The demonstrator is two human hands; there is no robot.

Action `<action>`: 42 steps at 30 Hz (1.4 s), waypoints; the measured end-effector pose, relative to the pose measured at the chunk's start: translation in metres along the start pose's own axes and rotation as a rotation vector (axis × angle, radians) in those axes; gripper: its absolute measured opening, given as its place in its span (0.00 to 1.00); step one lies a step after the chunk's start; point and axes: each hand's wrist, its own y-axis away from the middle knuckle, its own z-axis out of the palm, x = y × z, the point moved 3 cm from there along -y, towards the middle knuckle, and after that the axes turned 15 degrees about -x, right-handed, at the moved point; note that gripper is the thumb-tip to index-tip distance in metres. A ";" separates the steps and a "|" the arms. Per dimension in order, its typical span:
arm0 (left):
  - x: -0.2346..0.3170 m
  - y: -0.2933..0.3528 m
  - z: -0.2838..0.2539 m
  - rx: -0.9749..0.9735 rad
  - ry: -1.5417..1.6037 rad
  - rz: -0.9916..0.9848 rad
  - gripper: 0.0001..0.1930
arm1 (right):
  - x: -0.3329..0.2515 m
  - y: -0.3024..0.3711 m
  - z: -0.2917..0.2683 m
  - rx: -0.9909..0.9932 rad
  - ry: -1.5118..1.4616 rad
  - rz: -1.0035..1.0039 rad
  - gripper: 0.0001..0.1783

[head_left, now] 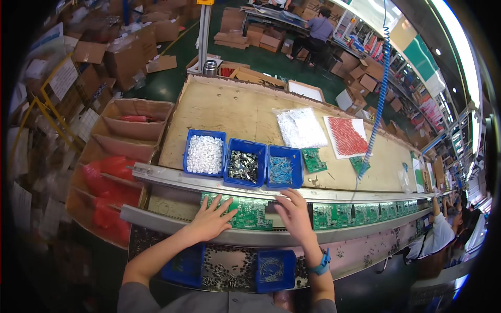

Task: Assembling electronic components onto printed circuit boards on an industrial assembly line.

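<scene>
A green circuit board (253, 213) lies in the metal-railed conveyor track in front of me. My left hand (210, 219) rests on its left part, fingers spread and lying flat. At the board's right end is my right hand (295, 213), its fingers bent but apart, next to a dark strip (271, 207); no held part shows. Just beyond the rail stand three blue bins: one of white connectors (205, 155), one of dark metallic components (243, 167), one of blue leaded parts (282, 169). More green boards (344, 215) run along the track to the right.
On the wooden bench lie a bag of white parts (301, 128), a sheet of red parts (347, 136) and a loose board (313, 160). A blue coiled hose (380, 88) hangs at right. Nearer me, blue bins (275, 270) stand among scattered leads. Cardboard compartments (122, 148) are at left.
</scene>
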 end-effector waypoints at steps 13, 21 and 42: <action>-0.002 0.002 0.010 0.143 0.058 0.049 0.26 | -0.062 -0.181 0.090 0.094 0.415 -0.192 0.07; -0.030 0.016 -0.035 0.572 0.213 -0.023 0.09 | -0.068 -0.185 0.099 -0.064 0.556 -0.131 0.06; -0.096 -0.049 -0.102 0.687 -0.251 -0.184 0.09 | -0.014 -0.047 0.058 -0.172 -0.645 0.115 0.10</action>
